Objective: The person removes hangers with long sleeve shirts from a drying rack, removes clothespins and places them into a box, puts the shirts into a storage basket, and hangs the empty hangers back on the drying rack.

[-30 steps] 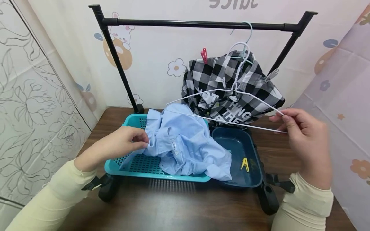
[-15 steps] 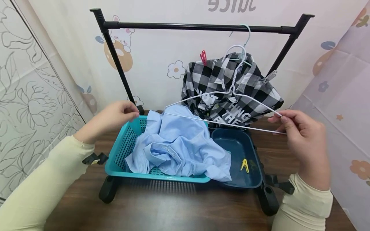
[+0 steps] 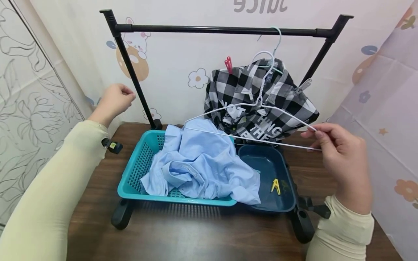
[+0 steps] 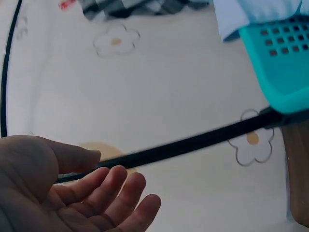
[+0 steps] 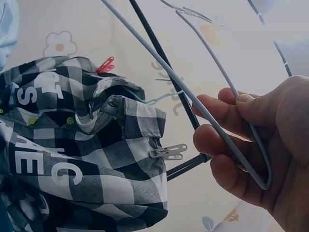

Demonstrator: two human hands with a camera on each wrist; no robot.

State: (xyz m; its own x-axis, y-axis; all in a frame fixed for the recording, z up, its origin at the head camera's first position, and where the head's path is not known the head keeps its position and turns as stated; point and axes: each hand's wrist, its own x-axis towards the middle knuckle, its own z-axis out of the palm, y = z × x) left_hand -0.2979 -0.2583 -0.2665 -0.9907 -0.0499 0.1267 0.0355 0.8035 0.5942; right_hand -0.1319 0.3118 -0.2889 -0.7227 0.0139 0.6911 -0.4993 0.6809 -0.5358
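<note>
My right hand (image 3: 343, 159) grips one end of a white wire clothes hanger (image 3: 261, 104), thumb and forefinger pinching its sloping arm. The hanger's hook points up, in front of the plaid shirt; its far end reaches over the light blue shirt (image 3: 209, 159). That shirt lies crumpled in the turquoise basket (image 3: 137, 195), one part spilling over the right rim. My left hand (image 3: 114, 99) is raised left of the rack's left post, fingers loosely bent and holding nothing. In the left wrist view, the post (image 4: 193, 144) passes behind the left fingertips (image 4: 137, 181).
A black rack (image 3: 209, 29) stands over the brown table (image 3: 196, 232). A black-and-white plaid shirt (image 3: 225, 88) hangs from it on a light blue hanger (image 3: 279, 36), with a red clip (image 3: 228, 64) and a grey clip (image 3: 303, 86). A dark blue tray (image 3: 258, 154) holds a yellow clothespin (image 3: 275, 186).
My left hand has let go of the blue shirt and moved up and left, past the rack's post. The shirt's near left part has dropped into the basket. The right hand keeps the hanger nearly still.
</note>
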